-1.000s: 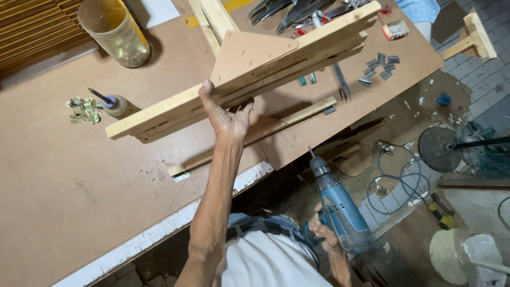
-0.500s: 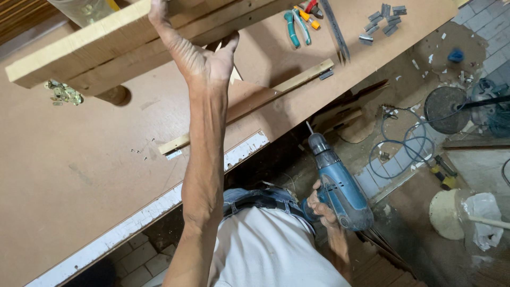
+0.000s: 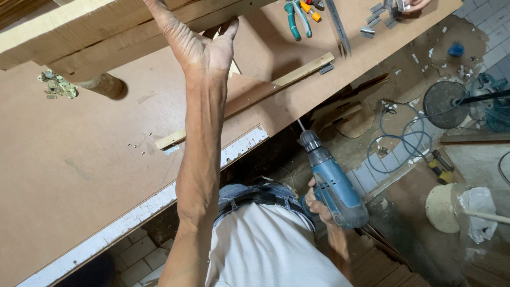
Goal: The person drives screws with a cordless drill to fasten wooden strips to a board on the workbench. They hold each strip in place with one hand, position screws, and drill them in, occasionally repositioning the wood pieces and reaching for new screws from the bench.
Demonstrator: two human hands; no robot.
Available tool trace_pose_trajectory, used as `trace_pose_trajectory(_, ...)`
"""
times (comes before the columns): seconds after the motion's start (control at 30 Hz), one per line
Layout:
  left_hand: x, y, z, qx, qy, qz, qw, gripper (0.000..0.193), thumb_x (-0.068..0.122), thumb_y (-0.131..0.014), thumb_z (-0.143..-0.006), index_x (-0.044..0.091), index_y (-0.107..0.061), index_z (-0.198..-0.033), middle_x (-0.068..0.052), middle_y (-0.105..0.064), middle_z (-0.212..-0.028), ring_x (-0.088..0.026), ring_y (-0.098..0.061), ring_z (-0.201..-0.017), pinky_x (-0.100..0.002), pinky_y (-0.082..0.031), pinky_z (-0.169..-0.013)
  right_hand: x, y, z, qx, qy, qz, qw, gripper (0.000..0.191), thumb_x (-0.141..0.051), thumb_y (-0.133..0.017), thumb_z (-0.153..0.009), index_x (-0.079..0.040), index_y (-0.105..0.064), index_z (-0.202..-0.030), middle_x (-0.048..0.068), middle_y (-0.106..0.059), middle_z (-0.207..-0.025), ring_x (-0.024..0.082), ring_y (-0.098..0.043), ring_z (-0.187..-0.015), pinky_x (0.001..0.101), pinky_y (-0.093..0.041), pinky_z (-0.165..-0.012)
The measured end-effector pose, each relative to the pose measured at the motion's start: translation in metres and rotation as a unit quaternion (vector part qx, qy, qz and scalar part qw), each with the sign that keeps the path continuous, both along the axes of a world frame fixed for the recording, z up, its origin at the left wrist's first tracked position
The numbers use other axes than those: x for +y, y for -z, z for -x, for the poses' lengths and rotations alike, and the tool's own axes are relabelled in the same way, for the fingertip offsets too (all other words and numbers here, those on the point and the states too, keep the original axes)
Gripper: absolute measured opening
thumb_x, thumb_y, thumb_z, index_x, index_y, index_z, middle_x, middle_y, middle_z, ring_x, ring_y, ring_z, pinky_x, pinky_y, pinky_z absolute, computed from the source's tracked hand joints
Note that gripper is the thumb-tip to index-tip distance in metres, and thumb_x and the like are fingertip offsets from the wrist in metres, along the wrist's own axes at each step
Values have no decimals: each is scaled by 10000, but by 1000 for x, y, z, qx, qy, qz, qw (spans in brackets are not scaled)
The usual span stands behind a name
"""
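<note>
— While the brown workbench [image 3: 79, 175] fills the whole left side, where does its edge run?
— Its white-painted near edge [image 3: 159, 204] slants from the near left up toward the far right, and beyond it the floor drops away. A small heap of pale metal fittings [image 3: 56, 85] lies far left on the board, with a dark round foot [image 3: 106, 85] just beside it under the lifted wood.
— And the left hand [image 3: 204, 50]?
— It reaches up from the near middle, fingers curled over the edge of a pale wooden frame [image 3: 69, 26] at the top left, holding it above the bench. A thin wooden strip [image 3: 249, 101] lies flat on the board below, running to the right.
— What about the right hand [image 3: 319, 204]?
— It is closed around the grip of a blue power drill [image 3: 332, 183], held low off the bench edge beside the person's waist, bit pointing far. Pliers [image 3: 295, 16] lie on the far board, well apart.
— Room to the right?
— Cluttered floor: a looped blue cable [image 3: 393, 138], a dark round disc [image 3: 443, 103], and a pale bucket [image 3: 443, 207] with a white rag [image 3: 478, 210] just beside it. What the bucket holds cannot be told.
</note>
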State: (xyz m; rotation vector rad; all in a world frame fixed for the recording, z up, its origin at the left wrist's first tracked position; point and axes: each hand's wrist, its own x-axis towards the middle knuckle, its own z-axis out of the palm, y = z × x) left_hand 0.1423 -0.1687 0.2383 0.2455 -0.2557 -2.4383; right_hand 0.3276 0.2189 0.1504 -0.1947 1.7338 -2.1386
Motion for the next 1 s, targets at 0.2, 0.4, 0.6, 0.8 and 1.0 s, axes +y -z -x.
trace_pose_trajectory(0.2,0,2,3,26,34,-25,999,1306,546,-866,-616,175,-74,-1587,-237,-84,-1628,-559,-55,-1509,-799,-146,-1202,2,3,-5,40,8,-36,999,528,-120,-817,-692,18,-599,-1152,-2,-604,-684,100,-614,-581,232,-528,-490)
trace_pose_trajectory(0.4,3,-3,-1,6,36,-18,999,1291,611,-836,-595,229,-82,-1571,-203,-62,-1630,-550,-23,-1508,-811,-119,-1197,30,17,-4,21,-144,-22,989,441,-51,-799,-815,-1,-587,-1198,23,-643,-730,86,-638,-625,228,-566,-507)
trace_pose_trajectory(0.6,14,15,-12,-64,-11,50,997,1335,637,-868,-566,209,-131,-1593,-258,-68,-1586,-562,-16,-1478,-856,-153,-1154,84,2,-59,-107,-198,132,965,445,-48,-789,-819,-5,-577,-1207,24,-634,-748,95,-627,-651,243,-552,-543)
trace_pose_trajectory(0.8,32,59,-31,-157,-20,-58,986,1415,542,-907,-497,144,-64,-1561,-299,-154,-1576,-527,-165,-1518,-780,-247,-1174,100,-10,-86,-103,-144,129,976,449,-45,-780,-822,-9,-567,-1217,24,-625,-767,103,-617,-676,258,-539,-580)
trace_pose_trajectory(1.0,27,121,-55,-184,-33,-56,981,1454,597,-906,-412,153,-80,-1523,-192,-173,-1578,-412,-238,-1463,-729,-283,-1138,97,-12,-88,-105,-116,127,979,454,-42,-770,-826,-14,-558,-1226,24,-616,-785,112,-606,-702,274,-525,-616)
